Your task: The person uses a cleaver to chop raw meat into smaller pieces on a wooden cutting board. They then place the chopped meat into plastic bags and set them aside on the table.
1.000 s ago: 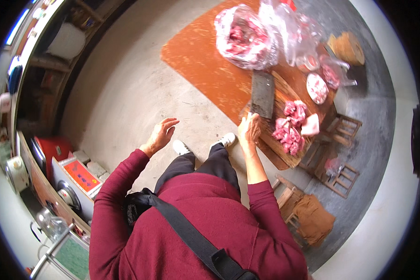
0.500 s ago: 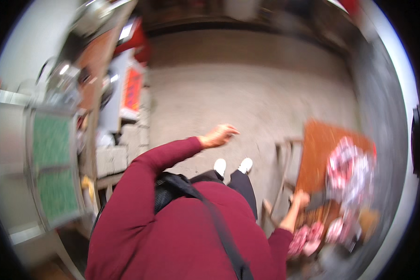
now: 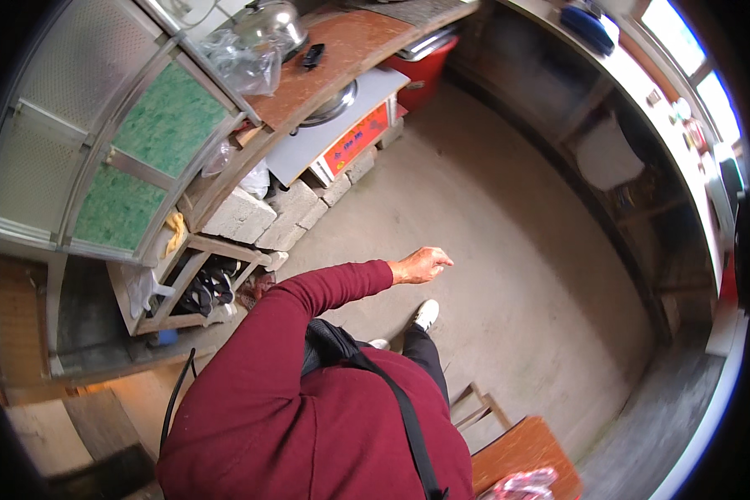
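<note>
My left hand (image 3: 422, 265) hangs in front of me over the bare concrete floor (image 3: 517, 225), at the end of a maroon sleeve. Its fingers are bent and drawn together, and nothing shows in them. It touches nothing. My right hand is out of view, hidden by my body or beyond the lower edge. At the lower right is a reddish-brown wooden table (image 3: 525, 442) with a crumpled red and white plastic bag (image 3: 521, 485) on it. A wooden stool (image 3: 479, 414) stands beside that table.
To the left stands a cabinet with green panels (image 3: 171, 117). A counter (image 3: 350, 42) beyond it bears a metal kettle (image 3: 271, 27). Below are a boxed stove (image 3: 354, 146) on concrete blocks (image 3: 240, 215) and a shoe rack (image 3: 193, 279). A red bin (image 3: 425, 75) stands farther off.
My view has swung left, bringing the cabinet and shoe rack more fully in. The table slid toward the lower edge. My right hand, earlier at the table, has left view.
</note>
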`<state>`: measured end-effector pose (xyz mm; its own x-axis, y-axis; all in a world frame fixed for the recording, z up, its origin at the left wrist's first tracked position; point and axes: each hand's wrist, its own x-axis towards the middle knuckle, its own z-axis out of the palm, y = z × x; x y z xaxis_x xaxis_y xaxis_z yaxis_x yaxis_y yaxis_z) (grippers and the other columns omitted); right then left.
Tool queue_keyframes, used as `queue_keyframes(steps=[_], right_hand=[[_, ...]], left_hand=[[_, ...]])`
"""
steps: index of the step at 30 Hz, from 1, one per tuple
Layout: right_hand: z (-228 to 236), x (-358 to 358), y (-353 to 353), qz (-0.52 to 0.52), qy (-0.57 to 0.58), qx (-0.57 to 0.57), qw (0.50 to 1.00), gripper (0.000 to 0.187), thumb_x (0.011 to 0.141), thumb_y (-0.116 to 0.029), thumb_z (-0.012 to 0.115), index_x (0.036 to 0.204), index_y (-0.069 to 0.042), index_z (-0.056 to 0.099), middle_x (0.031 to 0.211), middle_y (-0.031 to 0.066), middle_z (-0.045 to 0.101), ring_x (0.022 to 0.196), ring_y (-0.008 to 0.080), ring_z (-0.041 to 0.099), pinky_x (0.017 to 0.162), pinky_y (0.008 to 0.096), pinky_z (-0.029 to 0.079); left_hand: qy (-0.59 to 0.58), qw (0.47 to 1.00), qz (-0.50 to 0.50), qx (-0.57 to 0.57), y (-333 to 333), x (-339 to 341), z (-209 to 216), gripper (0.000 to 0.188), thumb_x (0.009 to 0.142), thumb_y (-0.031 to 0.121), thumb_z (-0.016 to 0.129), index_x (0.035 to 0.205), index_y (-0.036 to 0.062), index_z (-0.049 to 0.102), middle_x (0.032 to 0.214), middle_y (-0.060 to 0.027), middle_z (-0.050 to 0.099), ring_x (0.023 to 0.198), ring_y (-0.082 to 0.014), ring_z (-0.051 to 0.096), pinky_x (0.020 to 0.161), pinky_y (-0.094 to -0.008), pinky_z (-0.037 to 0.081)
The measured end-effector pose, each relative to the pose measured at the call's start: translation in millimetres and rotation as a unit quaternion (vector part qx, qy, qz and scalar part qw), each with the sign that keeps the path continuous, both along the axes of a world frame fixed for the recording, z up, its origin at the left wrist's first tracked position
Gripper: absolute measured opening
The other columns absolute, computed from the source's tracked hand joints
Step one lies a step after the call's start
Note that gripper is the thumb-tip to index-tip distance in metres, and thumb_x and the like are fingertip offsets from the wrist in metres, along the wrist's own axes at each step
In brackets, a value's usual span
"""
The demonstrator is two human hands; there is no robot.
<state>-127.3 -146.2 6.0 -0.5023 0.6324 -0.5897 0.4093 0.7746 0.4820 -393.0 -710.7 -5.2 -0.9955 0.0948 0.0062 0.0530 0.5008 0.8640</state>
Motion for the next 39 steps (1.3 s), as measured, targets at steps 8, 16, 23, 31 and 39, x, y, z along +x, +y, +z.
queue_keyframes(steps=[8, 16, 23, 31, 39], right_hand=[[-120, -349, -211, 0.505, 0.260, -0.404, 0.717, 0.025, 0.084, -0.026, 0.055, 0.077, -0.003, 0.052, 0.079, 0.0179, 0.055, 0.080, 0.0357, 0.053, 0.068, 0.0455, 0.043], [122, -465, -739, 0.526, 0.248, -0.693, 0.427, 0.015, 0.086, -0.016, 0.051, 0.084, -0.001, 0.053, 0.070, 0.0195, 0.058, 0.064, 0.0368, 0.057, 0.056, 0.0417, 0.044], [202, -392, -1013, 0.507, 0.285, -0.785, 0.212, 0.013, 0.082, -0.018, 0.056, 0.080, -0.005, 0.056, 0.073, 0.0189, 0.060, 0.069, 0.0396, 0.057, 0.060, 0.0456, 0.045], [229, -342, -1219, 0.633, 0.318, -0.683, 0.178, 0.053, 0.066, -0.024, 0.075, 0.112, -0.009, 0.052, 0.111, 0.0122, 0.049, 0.105, 0.0325, 0.044, 0.088, 0.0392, 0.041], [268, -379, -1311, 0.482, 0.309, -0.820, 0.016, 0.015, 0.080, -0.008, 0.055, 0.095, -0.003, 0.057, 0.084, 0.0143, 0.061, 0.078, 0.0326, 0.059, 0.068, 0.0415, 0.047]], left_hand=[[-0.009, 0.981, 0.193, 0.028, -87, -9, 30, 0.027, 0.079, 0.005, 0.051, 0.104, 0.0032, 0.062, 0.105, -0.0152, 0.060, 0.095, -0.0283, 0.059, 0.084, -0.0369, 0.047], [0.011, 0.927, 0.374, -0.011, -224, 47, 76, 0.028, 0.080, 0.002, 0.053, 0.107, 0.0036, 0.061, 0.107, -0.0128, 0.060, 0.095, -0.0251, 0.060, 0.082, -0.0329, 0.049], [0.056, 0.843, 0.520, -0.124, -285, 122, 99, 0.027, 0.080, -0.001, 0.053, 0.105, 0.0034, 0.062, 0.101, -0.0133, 0.062, 0.092, -0.0239, 0.061, 0.078, -0.0312, 0.050], [0.051, 0.658, 0.750, -0.049, -244, 182, 106, 0.025, 0.084, 0.002, 0.053, 0.108, 0.0024, 0.060, 0.101, -0.0124, 0.062, 0.086, -0.0200, 0.063, 0.073, -0.0284, 0.052], [-0.026, 0.491, 0.870, 0.030, -192, 138, 127, 0.022, 0.086, 0.000, 0.052, 0.107, 0.0022, 0.061, 0.104, -0.0104, 0.060, 0.089, -0.0180, 0.061, 0.077, -0.0273, 0.052]])
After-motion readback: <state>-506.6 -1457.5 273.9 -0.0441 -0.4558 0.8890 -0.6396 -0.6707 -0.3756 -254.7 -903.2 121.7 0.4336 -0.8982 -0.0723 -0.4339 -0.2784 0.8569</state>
